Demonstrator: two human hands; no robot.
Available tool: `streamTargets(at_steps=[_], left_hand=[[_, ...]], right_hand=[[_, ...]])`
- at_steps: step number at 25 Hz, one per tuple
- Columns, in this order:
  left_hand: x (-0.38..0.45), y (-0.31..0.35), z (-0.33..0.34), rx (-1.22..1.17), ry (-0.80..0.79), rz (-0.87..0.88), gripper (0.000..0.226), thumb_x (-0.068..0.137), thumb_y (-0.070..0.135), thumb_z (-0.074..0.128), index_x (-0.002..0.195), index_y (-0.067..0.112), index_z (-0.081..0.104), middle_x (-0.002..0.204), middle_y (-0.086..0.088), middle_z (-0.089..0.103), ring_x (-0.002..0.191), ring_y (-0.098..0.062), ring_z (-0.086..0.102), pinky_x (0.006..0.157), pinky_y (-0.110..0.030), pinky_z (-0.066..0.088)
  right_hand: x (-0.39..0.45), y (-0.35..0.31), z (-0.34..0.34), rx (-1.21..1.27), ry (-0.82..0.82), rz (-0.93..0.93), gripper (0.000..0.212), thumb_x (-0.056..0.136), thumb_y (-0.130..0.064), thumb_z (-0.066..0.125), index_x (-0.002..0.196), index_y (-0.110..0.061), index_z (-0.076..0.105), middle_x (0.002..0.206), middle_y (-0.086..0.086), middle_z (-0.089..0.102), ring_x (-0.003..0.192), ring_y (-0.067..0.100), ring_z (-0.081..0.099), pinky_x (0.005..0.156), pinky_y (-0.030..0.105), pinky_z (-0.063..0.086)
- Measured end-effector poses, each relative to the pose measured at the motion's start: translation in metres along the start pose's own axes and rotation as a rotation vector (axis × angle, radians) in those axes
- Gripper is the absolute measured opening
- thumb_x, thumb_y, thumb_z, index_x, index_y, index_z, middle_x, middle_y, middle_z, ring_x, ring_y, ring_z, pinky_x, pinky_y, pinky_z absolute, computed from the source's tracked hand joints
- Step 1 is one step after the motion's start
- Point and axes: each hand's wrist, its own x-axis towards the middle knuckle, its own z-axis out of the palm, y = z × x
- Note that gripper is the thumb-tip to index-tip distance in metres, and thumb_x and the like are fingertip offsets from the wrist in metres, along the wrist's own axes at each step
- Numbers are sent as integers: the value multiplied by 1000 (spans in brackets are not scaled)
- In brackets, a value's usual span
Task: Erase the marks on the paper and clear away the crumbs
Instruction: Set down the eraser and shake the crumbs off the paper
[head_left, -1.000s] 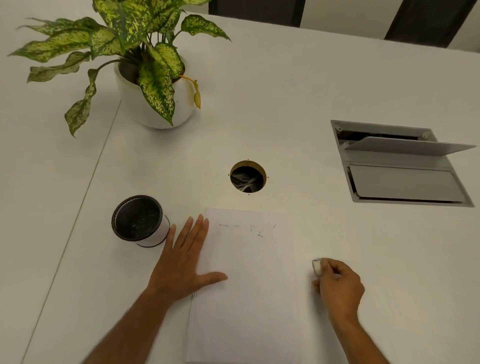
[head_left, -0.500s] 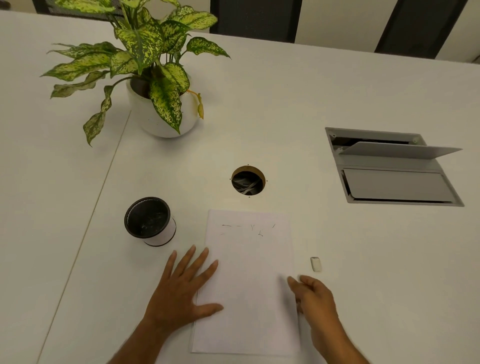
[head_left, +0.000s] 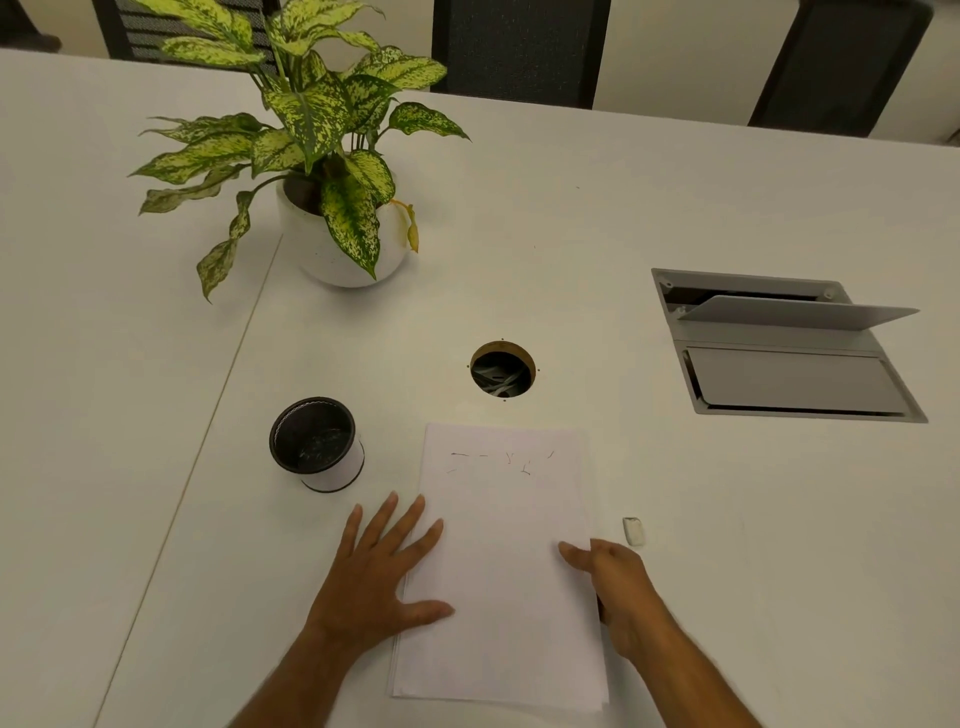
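A seam runs across the smooth white table (head_left: 597, 218) on the left, and beside it a potted plant (head_left: 332, 171) with mottled green and cream leaves stands in a round, matte white pot. Nearer the person sits a short cylindrical cup (head_left: 316, 442) with a dark inside and a white outer wall, upright and well clear of the pot. Just right of the cup, the left hand (head_left: 376, 577) lies flat, palm down, fingers spread wide; its thumb and the two nearest fingertips overlap the left edge of the paper (head_left: 504, 566), holding nothing. The paper is a plain white rectangular sheet lying flat in front of the person, with a few thin, short marks (head_left: 501, 460) scattered near its far end. Beyond it, a round hole (head_left: 503, 368) opens in the tabletop, with pale cables visible inside. The right hand (head_left: 615, 584) rests at the sheet's right edge, fingers loosely curled, its fingertips on the paper; whether it grips the edge cannot be told. A small white block eraser (head_left: 633, 530) lies on the table just beyond that hand, untouched. Farther right, a grey rectangular hatch (head_left: 779, 343) is set in the table, its thin flap tilted up.
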Motion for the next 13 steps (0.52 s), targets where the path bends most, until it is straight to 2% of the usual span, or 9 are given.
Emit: streamTargets(at_steps=[2,3,6,7,8,10,12,13], left_hand=[[1,0,1,-9,-10,-9,93,77,91,41,151,36,37,162,3,30,151,-22,13,120,-46,0],[1,0,1,-18,-4,-17,93,76,92,41,151,37,36,163,4,28,151,-21,11,120,-45,-2],[1,3,0,-120,58,-65,99,72,95,41,153,41,24,164,13,13,154,-14,2,122,-40,-9],[1,9,-3,-235,69,-128,102,71,93,47,154,40,21,163,16,13,153,-10,6,123,-38,-3],[0,18,-8,-399,123,-223,105,69,85,60,154,37,22,161,16,20,149,-9,17,122,-35,8],[1,40,-21,-747,286,-474,105,70,58,83,155,31,27,151,11,39,131,-11,44,109,-30,33],[2,60,-34,-954,342,-683,100,75,43,84,154,27,25,146,4,48,115,-16,57,96,-30,45],[1,68,-39,-1018,303,-762,98,78,42,82,154,25,24,142,3,51,110,-17,59,91,-31,47]], right_hand=[[8,5,1,-99,56,-36,13,83,-5,71,75,-13,64,83,8,72,75,19,65,65,29,49],[13,8,1,-164,88,-65,11,81,-4,71,74,-12,68,86,10,74,77,22,68,65,32,53],[24,16,-1,-256,122,-112,10,77,-6,73,76,-16,73,81,3,76,77,23,71,76,41,59],[25,18,-2,-242,114,-113,11,78,-5,73,78,-16,74,81,2,76,77,23,71,77,42,59],[25,21,-4,-223,100,-110,13,78,-4,73,79,-16,75,81,2,76,77,23,72,77,43,59],[19,27,-9,-185,83,-111,15,79,-1,72,80,-16,75,81,3,77,77,26,72,77,45,59],[13,34,-14,-146,56,-109,17,81,4,69,83,-12,75,82,7,77,77,29,73,77,46,58],[9,38,-17,-135,43,-109,17,81,5,68,86,-10,75,82,9,77,77,30,73,77,47,58]])
